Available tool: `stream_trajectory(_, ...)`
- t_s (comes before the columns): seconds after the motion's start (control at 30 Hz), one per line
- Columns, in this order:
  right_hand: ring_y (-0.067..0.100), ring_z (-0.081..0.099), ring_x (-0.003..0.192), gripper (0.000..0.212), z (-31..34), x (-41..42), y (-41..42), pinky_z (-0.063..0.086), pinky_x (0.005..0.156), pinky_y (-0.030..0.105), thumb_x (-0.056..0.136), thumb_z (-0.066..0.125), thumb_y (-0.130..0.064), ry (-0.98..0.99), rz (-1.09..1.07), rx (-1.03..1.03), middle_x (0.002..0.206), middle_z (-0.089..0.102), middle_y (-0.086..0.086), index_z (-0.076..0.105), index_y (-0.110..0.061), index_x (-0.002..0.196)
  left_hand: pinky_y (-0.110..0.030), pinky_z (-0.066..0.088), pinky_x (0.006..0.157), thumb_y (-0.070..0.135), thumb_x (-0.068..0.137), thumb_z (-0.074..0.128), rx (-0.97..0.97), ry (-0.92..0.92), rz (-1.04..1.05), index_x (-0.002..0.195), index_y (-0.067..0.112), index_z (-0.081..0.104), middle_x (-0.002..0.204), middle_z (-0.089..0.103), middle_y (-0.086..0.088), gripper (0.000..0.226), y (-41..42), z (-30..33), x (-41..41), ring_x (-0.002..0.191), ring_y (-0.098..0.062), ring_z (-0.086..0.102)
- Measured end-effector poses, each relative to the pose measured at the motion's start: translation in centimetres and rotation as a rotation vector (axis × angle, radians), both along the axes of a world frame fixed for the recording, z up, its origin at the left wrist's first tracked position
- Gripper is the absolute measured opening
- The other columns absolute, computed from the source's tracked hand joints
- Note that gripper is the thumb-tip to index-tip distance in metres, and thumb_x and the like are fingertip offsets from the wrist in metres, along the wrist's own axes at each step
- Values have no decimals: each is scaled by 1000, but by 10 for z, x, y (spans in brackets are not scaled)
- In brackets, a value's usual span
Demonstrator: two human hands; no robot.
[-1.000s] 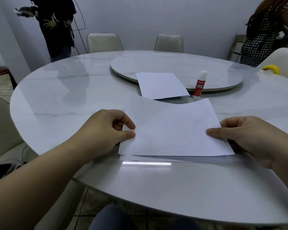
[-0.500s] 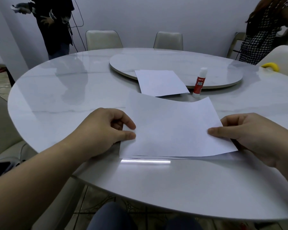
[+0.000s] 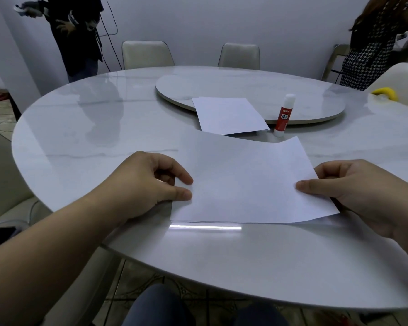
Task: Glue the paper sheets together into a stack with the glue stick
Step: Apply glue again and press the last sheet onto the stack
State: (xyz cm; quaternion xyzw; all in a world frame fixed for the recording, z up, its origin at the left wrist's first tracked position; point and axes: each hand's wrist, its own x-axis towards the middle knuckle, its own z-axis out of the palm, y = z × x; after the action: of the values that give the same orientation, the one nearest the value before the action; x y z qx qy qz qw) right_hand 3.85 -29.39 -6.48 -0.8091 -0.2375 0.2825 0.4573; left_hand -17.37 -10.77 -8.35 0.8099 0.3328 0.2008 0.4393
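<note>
A white paper sheet (image 3: 245,182) lies over another sheet on the round table (image 3: 104,142), the lower sheet's edge showing along the near side. My left hand (image 3: 146,184) pinches the top sheet's left edge between thumb and fingers. My right hand (image 3: 349,187) pinches its right edge, thumb on top. The sheet's far edge curls slightly upward. More white sheets (image 3: 229,115) rest farther back, partly on the turntable (image 3: 316,97). A red and white glue stick (image 3: 283,116) stands capped and upright just right of them.
Two people stand at the back left (image 3: 78,31) and back right (image 3: 372,43). Chairs (image 3: 146,54) ring the far side of the table. A yellow object (image 3: 385,92) lies at the right edge. My knees show below the table's near rim.
The top sheet has sunk lower onto the sheet beneath, so less of the lower sheet shows. Both hands keep their pinch at the edges.
</note>
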Motion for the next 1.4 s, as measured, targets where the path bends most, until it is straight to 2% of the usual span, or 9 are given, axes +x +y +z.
stream_trajectory(0.23, 15, 65, 45, 7, 2, -2, 0, 46, 41, 21, 76, 74, -8, 9, -11, 5, 64, 73, 7, 69, -4, 75, -11, 34, 41, 19, 63, 85, 23, 12, 3, 72, 23, 74, 59, 52, 0, 15, -1, 0, 0, 39, -4, 40)
stream_trajectory(0.4, 18, 66, 51, 6, 1, -1, -1, 47, 52, 28, 75, 74, -9, -13, -12, -10, 73, 76, 10, 70, -5, 77, -12, 37, 43, 21, 62, 85, 26, 15, 13, 70, 26, 75, 58, 54, 3, 14, -1, -2, -1, 42, -4, 44)
stream_trajectory(0.77, 18, 65, 50, 6, 0, -1, -2, 47, 54, 29, 75, 74, -9, -12, -9, -8, 70, 75, 10, 70, -5, 76, -13, 38, 44, 23, 59, 87, 25, 24, 0, 71, 30, 75, 53, 53, 9, 18, -2, -1, -2, 41, -4, 44)
stream_trajectory(0.87, 16, 65, 49, 6, 0, -1, -2, 47, 54, 29, 75, 73, -8, -10, -8, -4, 70, 75, 10, 69, -4, 77, -17, 40, 47, 24, 58, 87, 18, 35, -6, 72, 31, 74, 51, 54, 11, 20, -2, 0, -2, 42, -6, 44)
stream_trajectory(1.17, 21, 66, 55, 10, -1, 1, -4, 49, 59, 31, 74, 74, -9, -3, -1, -7, 73, 75, 11, 69, -2, 80, -18, 35, 36, 12, 61, 85, -49, 42, -36, 75, 22, 74, 46, 49, 6, 20, -5, 3, -3, 33, -12, 37)
stream_trajectory(1.27, 23, 67, 59, 11, -1, 0, -5, 51, 63, 33, 74, 74, -9, 4, 3, -4, 76, 76, 12, 69, -2, 81, -20, 37, 38, 13, 60, 86, -61, 46, -41, 74, 24, 74, 46, 49, 5, 21, -5, 4, -4, 37, -16, 38)
stream_trajectory(1.4, 19, 67, 54, 13, -1, 0, -4, 49, 60, 31, 75, 73, -8, -4, 5, -7, 75, 76, 11, 68, 1, 83, -23, 41, 44, 14, 59, 87, -61, 52, -46, 74, 27, 74, 48, 49, 4, 24, -4, 4, -4, 43, -17, 42)
